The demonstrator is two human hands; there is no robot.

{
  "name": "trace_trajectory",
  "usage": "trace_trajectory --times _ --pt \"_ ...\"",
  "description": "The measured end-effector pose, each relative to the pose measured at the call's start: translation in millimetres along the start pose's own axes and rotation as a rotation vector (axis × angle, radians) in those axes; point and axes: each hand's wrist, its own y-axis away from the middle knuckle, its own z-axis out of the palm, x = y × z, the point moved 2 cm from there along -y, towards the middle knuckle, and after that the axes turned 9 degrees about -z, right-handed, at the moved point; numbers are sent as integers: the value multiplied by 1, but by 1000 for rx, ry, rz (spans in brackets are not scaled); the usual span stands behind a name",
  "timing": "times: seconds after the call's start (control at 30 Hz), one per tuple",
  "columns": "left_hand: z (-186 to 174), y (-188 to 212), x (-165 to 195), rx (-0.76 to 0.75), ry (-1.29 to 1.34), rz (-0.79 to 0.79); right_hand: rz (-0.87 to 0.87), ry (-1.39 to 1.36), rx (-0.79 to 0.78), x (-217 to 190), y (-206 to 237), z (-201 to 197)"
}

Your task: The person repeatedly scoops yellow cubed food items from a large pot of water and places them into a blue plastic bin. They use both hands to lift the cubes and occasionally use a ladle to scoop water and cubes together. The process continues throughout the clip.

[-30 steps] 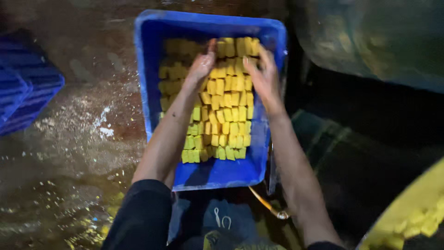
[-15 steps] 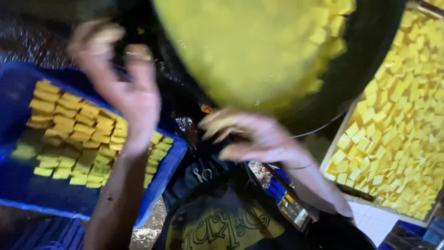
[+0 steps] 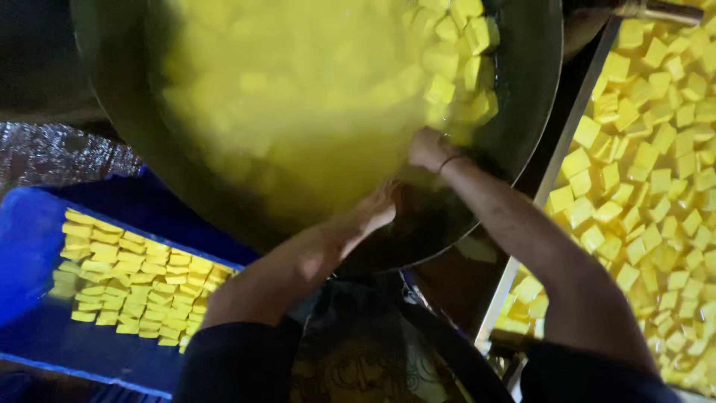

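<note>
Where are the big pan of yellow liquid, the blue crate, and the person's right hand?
big pan point(image 3: 522, 97), head view: bare dark inner wall, right side.
blue crate point(image 3: 30, 246), head view: bare left wall.
right hand point(image 3: 429, 149), head view: back of the hand, dipped at the liquid's edge.

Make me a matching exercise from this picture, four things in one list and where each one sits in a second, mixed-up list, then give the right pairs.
Things:
1. blue crate
2. big round pan
3. metal-edged tray
4. right hand

Places:
A. far right, full of yellow cubes
B. at the yellow liquid's edge in the pan
C. lower left, cubes in rows
D. top centre, holding yellow liquid

Pairs: 1-C, 2-D, 3-A, 4-B
</note>
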Motion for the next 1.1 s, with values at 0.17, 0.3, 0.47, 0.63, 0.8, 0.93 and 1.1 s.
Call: trace_trajectory --times 0.17,0.3,0.47,0.63,0.8,0.93,1.1 --pt "15 -17 -8 -49 116 1 -54 -77 -24 16 -12 2" --pt "-9 -19 -14 -53 205 4 -146 -362 -93 50 -1 -37" --pt "-64 -18 -19 -21 380 32 -141 -611 -10 82 -4 -103" --pt "-117 -32 -17 247 450 -4 -130 -311 356 88 -66 -166" --pt "-139 -51 -29 508 132 -70 166 -135 522 64 -125 -182" --pt "-136 -55 -48 405 228 -118 220 -175 655 46 -144 -162" --pt "-148 -54 -62 290 525 -68 -80 -871 741 81 -138 -162"
